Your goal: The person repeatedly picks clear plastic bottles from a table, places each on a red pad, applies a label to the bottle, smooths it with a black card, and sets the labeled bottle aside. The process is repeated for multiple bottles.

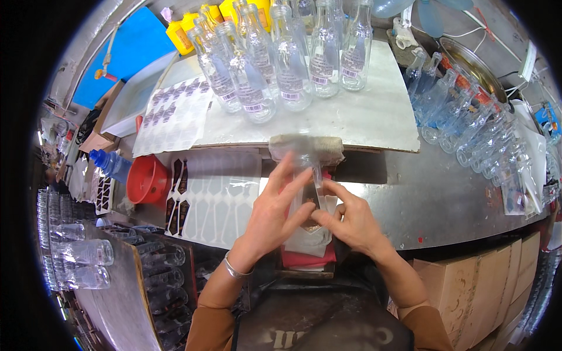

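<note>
A clear glass bottle (317, 237) lies in front of me, base toward me, its blurred neck end on a rolled cloth (326, 150). A dark label (309, 198) shows on its upper side between my hands. My left hand (264, 212) is closed along the bottle's left side, fingers reaching toward the neck and thumb by the label. From the right, my right hand (353, 221) grips the bottle with bent index finger and thumb at the label's edge. Red cloth (310, 258) and white material lie beneath the bottle. My fingers partly cover the label.
Several labelled glass bottles (291, 76) stand on the raised white board (374, 120). Label sheets lie at left, one with dark tie-shaped labels (177, 202), near a red bucket (147, 180). More bottles (456, 111) lean at right; cardboard boxes (468, 286) stand below.
</note>
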The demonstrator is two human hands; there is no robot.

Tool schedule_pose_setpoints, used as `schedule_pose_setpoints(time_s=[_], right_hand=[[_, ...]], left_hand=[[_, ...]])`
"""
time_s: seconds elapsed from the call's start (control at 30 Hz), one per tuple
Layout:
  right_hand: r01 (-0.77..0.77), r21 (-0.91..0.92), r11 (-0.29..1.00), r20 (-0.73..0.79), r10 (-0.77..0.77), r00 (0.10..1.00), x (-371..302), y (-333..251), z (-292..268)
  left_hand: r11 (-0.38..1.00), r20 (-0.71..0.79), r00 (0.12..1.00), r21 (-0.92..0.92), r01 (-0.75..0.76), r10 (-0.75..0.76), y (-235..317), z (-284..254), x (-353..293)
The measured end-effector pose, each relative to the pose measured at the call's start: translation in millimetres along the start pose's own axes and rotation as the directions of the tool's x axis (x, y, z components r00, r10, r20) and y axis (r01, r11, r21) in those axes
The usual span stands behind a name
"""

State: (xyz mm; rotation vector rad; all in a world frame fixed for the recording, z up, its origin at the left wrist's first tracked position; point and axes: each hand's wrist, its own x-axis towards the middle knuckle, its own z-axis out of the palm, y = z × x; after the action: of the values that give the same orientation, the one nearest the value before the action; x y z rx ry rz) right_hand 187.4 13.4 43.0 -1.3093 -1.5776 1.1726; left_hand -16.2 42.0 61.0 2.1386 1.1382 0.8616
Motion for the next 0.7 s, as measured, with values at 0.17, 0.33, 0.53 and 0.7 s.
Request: schedule_pose_setpoints(time_s=[0.17,0.33,0.53,0.7], right_hand=[[-0.014,-0.022,1.0,0.021,0.014,1.0,-3.3,2.6,1.1],[-0.083,0.03,0.996,0.022,0.082,0.996,-3.1,4.3,1.2],[-0.102,0.046,0.994,0.041,0.1,0.994,-2.9,2.6,-1.0],[-0.11,0.081,0.991,0.056,0.105,0.993,-5.1,7.6,-4.9]], left_hand=[[0.998,-0.024,0.999,-0.05,0.026,-0.027,-5.9,11.4,-8.0],[0.998,-0.036,0.999,-0.054,0.027,-0.029,-7.8,14.3,-6.4],[0.999,-0.044,0.999,-0.032,0.01,-0.012,-5.9,14.0,-5.7],[0.982,-0.039,0.997,-0.176,0.064,-0.072,-14.2,15.9,-14.0]])
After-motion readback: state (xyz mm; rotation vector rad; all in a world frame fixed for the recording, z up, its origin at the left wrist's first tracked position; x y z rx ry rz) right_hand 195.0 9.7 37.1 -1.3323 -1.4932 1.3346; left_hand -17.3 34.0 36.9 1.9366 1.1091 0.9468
